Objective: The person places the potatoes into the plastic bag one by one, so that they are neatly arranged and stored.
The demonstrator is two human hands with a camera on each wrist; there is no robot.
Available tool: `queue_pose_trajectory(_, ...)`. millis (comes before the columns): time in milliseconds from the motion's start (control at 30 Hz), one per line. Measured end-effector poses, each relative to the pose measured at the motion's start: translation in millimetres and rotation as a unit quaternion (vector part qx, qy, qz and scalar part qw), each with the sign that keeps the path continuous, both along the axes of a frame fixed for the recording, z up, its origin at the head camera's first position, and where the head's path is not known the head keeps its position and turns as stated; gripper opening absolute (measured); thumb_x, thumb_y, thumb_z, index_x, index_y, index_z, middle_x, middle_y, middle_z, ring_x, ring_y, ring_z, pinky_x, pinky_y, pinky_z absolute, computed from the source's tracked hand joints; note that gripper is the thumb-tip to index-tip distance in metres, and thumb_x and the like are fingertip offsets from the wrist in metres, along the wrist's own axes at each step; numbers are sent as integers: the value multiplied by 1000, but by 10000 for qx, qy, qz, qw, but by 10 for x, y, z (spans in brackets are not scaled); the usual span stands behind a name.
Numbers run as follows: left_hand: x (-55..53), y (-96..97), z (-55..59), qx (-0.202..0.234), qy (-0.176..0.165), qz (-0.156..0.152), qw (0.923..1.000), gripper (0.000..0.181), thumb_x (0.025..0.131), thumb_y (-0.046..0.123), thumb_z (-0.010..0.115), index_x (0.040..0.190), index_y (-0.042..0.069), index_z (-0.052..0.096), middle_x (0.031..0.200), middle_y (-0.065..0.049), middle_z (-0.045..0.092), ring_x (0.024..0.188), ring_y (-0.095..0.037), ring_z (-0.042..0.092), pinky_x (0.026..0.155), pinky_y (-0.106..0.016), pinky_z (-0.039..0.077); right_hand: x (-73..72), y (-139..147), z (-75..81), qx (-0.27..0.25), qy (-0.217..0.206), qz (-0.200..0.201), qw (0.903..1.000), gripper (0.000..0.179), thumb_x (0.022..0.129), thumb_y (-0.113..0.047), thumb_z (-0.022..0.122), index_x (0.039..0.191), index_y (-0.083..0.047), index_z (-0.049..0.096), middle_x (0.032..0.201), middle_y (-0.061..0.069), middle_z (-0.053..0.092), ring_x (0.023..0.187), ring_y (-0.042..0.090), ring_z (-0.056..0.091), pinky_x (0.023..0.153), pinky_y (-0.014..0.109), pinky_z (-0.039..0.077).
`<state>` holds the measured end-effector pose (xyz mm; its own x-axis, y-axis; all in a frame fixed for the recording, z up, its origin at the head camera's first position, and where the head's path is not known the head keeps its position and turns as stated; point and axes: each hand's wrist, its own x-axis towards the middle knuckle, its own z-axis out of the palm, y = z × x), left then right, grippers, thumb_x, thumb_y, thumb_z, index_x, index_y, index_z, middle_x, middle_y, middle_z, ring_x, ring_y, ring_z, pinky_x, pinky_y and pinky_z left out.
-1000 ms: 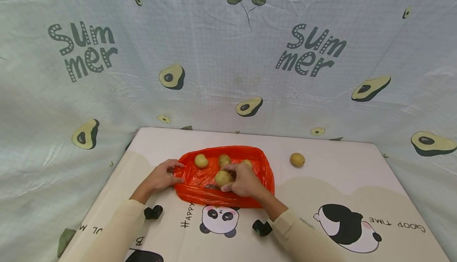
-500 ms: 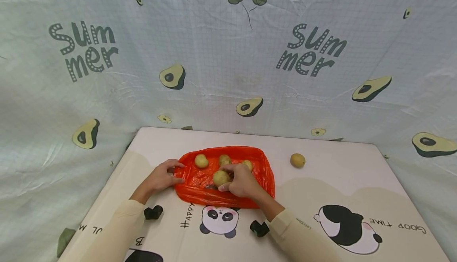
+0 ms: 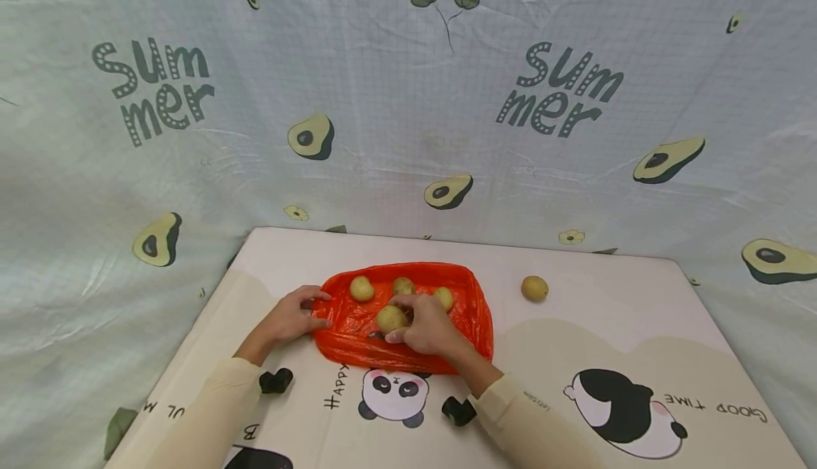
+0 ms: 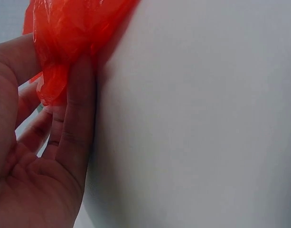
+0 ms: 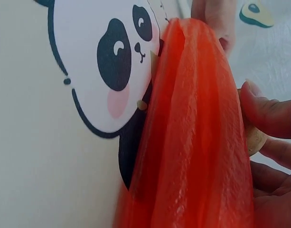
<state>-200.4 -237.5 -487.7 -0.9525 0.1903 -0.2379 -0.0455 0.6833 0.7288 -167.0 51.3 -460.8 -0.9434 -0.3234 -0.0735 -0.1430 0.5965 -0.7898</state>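
Observation:
A red plastic bag [image 3: 402,361] lies spread open on the table, its rim raised like a shallow tray. My left hand [image 3: 291,318] grips its left edge; in the left wrist view the thumb and fingers [image 4: 81,102] are round a bunched fold of red plastic. Over the bag's middle, my right hand [image 3: 429,326] holds a round yellow-brown potato [image 3: 391,319] between thumb and fingers. The right wrist view shows that potato [image 5: 253,137] partly hidden behind the bag's front wall. Inside the bag sit other potatoes: one at left [image 3: 362,289], one at the back [image 3: 403,286] and one at right [image 3: 443,298].
Another potato-like yellow-brown piece [image 3: 535,289] lies on the table to the right of the bag. The white table [image 3: 357,426] carries panda prints and lettering. A pale cloth with avocado prints [image 3: 357,72] hangs behind the table and at its sides.
My right hand has shifted slightly left within the bag, carrying the potato along, so the right-hand potato shows more. The left hand stays on the bag's edge.

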Motion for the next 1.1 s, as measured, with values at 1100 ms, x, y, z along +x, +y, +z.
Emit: queue_pose_trajectory(1100, 3, -19, 10, 55, 125, -23, 9999, 48, 87, 20, 81, 130, 4, 67, 154, -22, 49, 122, -38, 59, 97, -46, 60, -12, -173, -97, 164, 292, -223, 9992, 56, 80, -21, 90, 131, -8, 71, 120, 11, 74, 101, 23, 62, 96, 45, 55)
